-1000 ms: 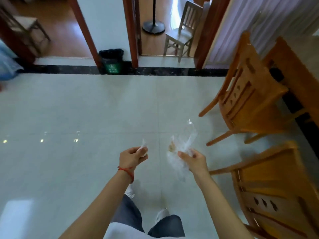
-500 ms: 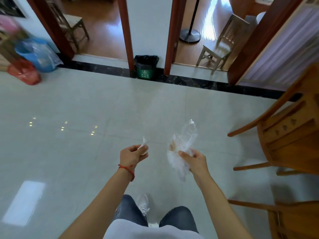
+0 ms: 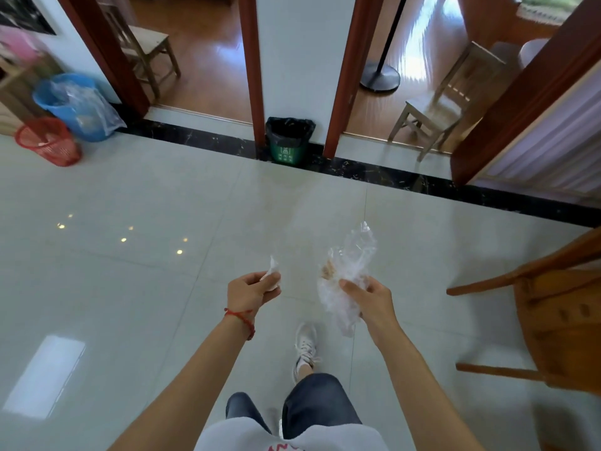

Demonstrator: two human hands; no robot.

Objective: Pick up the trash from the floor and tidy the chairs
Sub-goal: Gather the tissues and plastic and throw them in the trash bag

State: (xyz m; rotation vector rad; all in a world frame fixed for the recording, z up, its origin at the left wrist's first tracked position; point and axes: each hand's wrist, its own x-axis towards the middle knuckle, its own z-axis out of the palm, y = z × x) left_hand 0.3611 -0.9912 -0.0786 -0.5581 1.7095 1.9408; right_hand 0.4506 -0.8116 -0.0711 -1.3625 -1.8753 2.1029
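Note:
My left hand (image 3: 252, 289) pinches a small white paper scrap (image 3: 272, 274), held out in front of me above the pale tiled floor. My right hand (image 3: 367, 297) grips a crumpled clear plastic bag (image 3: 349, 268) that hangs below the fingers and sticks up above them. A green bin (image 3: 287, 144) with a black liner stands straight ahead against the wall between two doorways. An orange wooden chair (image 3: 559, 323) lies tipped at the right edge, only partly in view.
A blue bucket (image 3: 70, 105) with clear plastic and a red mesh basket (image 3: 48, 141) stand at the far left. Two pale wooden chairs (image 3: 445, 96) (image 3: 143, 47) sit beyond the doorways, with a round-based stand (image 3: 380, 78). My white shoe (image 3: 305, 349) steps forward.
I have walked forward and turned left: the green bin is nearer and centred, the orange chairs slid off to the right, the blue bucket and red basket came into view. Both hands keep their holds.

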